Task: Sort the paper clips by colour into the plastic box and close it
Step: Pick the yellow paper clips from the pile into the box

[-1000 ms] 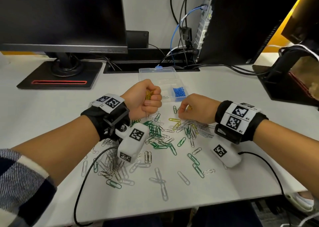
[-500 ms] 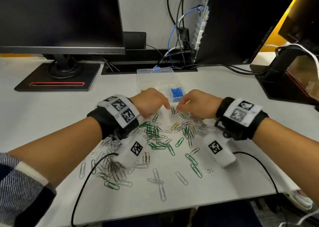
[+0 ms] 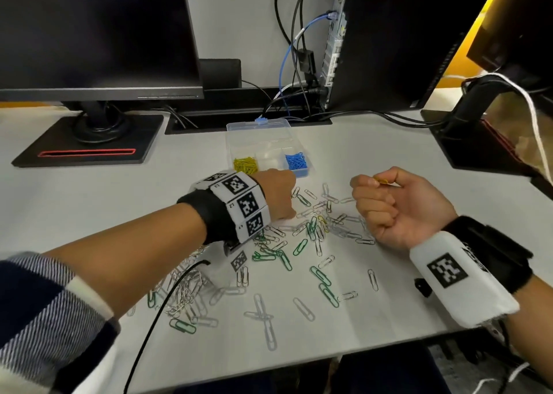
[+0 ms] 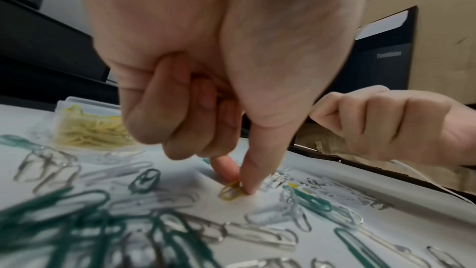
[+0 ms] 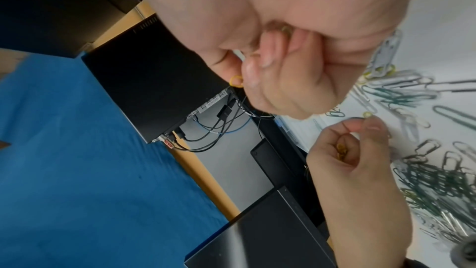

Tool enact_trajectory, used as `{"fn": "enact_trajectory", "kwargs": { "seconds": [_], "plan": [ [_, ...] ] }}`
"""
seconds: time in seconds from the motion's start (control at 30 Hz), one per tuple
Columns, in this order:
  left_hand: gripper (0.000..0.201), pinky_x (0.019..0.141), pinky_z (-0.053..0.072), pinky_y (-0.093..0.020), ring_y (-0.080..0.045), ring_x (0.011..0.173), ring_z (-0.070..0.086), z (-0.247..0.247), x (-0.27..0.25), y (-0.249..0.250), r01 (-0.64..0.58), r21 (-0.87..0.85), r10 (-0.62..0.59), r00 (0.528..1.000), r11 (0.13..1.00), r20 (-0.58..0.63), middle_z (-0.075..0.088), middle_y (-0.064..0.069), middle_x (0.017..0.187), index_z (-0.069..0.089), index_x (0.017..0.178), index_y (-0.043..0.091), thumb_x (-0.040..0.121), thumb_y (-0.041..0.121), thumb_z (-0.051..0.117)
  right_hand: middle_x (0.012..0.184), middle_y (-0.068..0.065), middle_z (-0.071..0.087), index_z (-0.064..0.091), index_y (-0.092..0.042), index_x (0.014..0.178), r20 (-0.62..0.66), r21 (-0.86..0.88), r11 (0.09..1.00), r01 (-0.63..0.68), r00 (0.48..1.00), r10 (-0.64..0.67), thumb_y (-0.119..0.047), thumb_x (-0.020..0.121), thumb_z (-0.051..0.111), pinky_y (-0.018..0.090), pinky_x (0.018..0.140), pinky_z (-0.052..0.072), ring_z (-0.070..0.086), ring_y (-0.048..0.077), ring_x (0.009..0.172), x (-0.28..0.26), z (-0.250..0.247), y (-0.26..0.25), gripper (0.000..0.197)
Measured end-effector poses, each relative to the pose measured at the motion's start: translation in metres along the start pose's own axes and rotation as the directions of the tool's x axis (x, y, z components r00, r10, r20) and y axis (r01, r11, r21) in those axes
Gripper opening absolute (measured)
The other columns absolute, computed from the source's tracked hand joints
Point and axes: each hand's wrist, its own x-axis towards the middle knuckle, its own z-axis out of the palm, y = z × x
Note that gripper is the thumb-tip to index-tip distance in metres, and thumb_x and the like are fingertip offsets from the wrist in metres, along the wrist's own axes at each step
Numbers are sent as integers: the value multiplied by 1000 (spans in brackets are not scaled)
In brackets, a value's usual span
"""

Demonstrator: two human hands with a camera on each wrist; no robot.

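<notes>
While our left hand (image 4: 219, 93) pinches a yellow clip (image 4: 231, 192) on the desk (image 3: 389, 318), fingers curled round others, our upturned right hand (image 3: 395, 205) fists yellow clips (image 3: 380, 180).

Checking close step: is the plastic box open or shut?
Open. The plastic box shows uncovered yellow clips and blue clips; its lid lies back.

We cannot count the yellow clips (image 3: 380, 180) curled inside the right hand (image 3: 389, 205); its fingers cover them. The left hand (image 3: 276, 194) hides its own fingertips from the head camera. Green clips (image 4: 64, 227) nearest the left wrist camera blur together.
</notes>
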Motion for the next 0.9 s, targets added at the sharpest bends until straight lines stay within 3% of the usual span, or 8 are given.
{"fn": "enact_trajectory", "kwargs": {
  "seconds": [0.27, 0.33, 0.4, 0.5, 0.6, 0.7, 0.83, 0.9],
  "plan": [
    [32, 56, 36, -27, -16, 61, 41, -4, -3, -11, 53, -342, -56, 998, 938, 0, 46, -5, 73, 44, 74, 8, 100, 26, 38, 55, -2, 36, 43, -12, 72, -26, 81, 994, 68, 997, -66, -14, 81, 36, 21, 36, 28, 24, 8, 43, 5, -2, 6, 12],
    [32, 44, 27, -23, -13, 48, 30, -9, -4, -15, 106, -687, -82, 994, 719, 68, 36, -1, 61, 32, 67, 14, 98, 18, 30, 56, -3, 36, 46, -11, 70, -86, 49, 995, 93, 992, -88, -15, 83, 39, 19, 35, 29, 28, 8, 42, 7, -1, 5, 15],
    [26, 38, 16, -15, -10, 41, 18, -12, -7, -22, 144, -929, -56, 990, 341, 133, 24, 2, 55, 23, 66, 20, 90, 15, 30, 57, -4, 37, 49, -11, 66, -99, 4, 997, 79, 992, -79, -11, 83, 51, 19, 35, 33, 34, 8, 40, 10, 0, 3, 18],
    [21, 34, 11, -12, -7, 37, 18, -10, -10, -31, 135, -990, 32, 990, -36, 134, 24, 3, 53, 27, 65, 20, 86, 14, 26, 62, -2, 45, 61, -6, 78, -91, -103, 995, -12, 996, 3, 2, 69, 75, 16, 38, 31, 37, 8, 41, 15, 5, 0, 18],
    [18, 32, 11, -14, -5, 33, 22, -10, -14, -35, 100, -965, 83, 993, -241, 82, 27, 3, 51, 32, 67, 17, 82, 13, 25, 62, -4, 38, 59, -4, 106, -279, -362, 931, -43, 958, -64, -1, 86, 52, 15, 38, 20, 28, 5, 40, 19, 13, -1, 22],
    [9, 31, 11, -16, -5, 33, 23, -12, -17, -35, 85, -937, 101, 993, -338, 53, 28, 4, 52, 32, 67, 17, 71, 10, 29, 55, -6, 27, 64, -2, 107, -377, -740, 663, -118, 888, -263, -3, 95, 36, 18, 38, 12, 17, 7, 41, 25, 19, 2, 31],
    [22, 34, 9, -15, -5, 36, 19, -11, -15, -37, 88, -970, 63, 995, -226, 76, 24, 6, 51, 33, 66, 17, 81, 6, 21, 57, -6, 53, 73, -7, 89, -204, -934, -182, -306, 878, -432, -16, 94, 55, 16, 42, 31, 42, 5, 42, 31, 30, 9, 21],
    [24, 35, 10, -13, -6, 37, 17, -10, -15, -37, 96, -985, 31, 995, -140, 93, 23, 7, 50, 39, 66, 15, 85, 9, 24, 75, -8, 58, 73, -13, 85, -132, -851, -401, -340, 876, -464, -28, 86, 70, 16, 52, 34, 50, 4, 60, 34, 32, 10, 16]
  ]
}}
